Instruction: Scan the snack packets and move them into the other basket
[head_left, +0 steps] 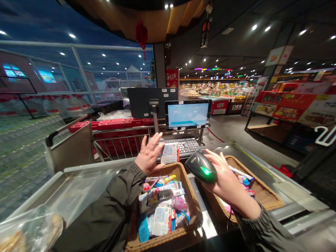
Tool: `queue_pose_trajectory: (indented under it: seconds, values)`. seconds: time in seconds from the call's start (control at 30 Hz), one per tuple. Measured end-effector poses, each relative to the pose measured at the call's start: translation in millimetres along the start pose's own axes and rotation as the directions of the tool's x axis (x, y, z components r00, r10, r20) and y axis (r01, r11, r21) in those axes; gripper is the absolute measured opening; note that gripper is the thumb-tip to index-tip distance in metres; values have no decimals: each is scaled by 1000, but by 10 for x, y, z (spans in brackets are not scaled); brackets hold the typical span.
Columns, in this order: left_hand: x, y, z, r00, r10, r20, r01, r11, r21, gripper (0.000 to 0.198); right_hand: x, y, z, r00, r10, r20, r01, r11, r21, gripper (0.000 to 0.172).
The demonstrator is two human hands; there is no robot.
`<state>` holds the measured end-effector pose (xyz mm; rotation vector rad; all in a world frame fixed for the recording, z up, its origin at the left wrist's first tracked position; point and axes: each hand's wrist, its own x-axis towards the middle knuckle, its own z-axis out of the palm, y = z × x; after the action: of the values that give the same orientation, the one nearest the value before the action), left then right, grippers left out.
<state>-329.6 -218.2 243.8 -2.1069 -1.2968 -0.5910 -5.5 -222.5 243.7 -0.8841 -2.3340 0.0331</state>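
Observation:
My left hand (150, 154) is over the far edge of a brown wicker basket (193, 196). It grips the left edge of a small white and red printed snack packet (170, 153) between thumb and index finger, with the other fingers stretched out. Its printed face is towards me. My right hand (223, 178) is wrapped round a black handheld barcode scanner (201, 167), which glows green on top and points left towards the packet. Mixed small packets (162, 203) fill the near basket. Under my right forearm, a second wicker basket (265, 190) holds a few packets, partly hidden.
Behind the packet are a keyboard (188, 145) and a lit monitor (188, 114), with a dark screen (143, 101) beside them. A metal counter edge (86, 166) runs left. A plastic bag (28, 227) lies at the near left. Red boxed goods (291, 105) stand right.

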Motion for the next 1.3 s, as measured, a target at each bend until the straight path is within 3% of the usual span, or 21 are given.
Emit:
queue_pose_trajectory:
  seconds: [0.37,0.57,0.87,1.3]
  values:
    - [-132,5,73,998,2,59,0,1000,-25,74,-75,-26,75,999,24,21,-24,1000,-1,47]
    - [-223,67,174,984,-47,172,56,997,-48,79,-141,0,127,999,38,39,-38,999,14,50]
    - [-526,170,536,937,-55,346,101,988,-118,73,-251,58,222,985,107,134,-112,993,34,47]
    - [-790,418,1139,806,41,591,96,975,-198,69,-423,175,341,987,103,120,-111,992,64,44]
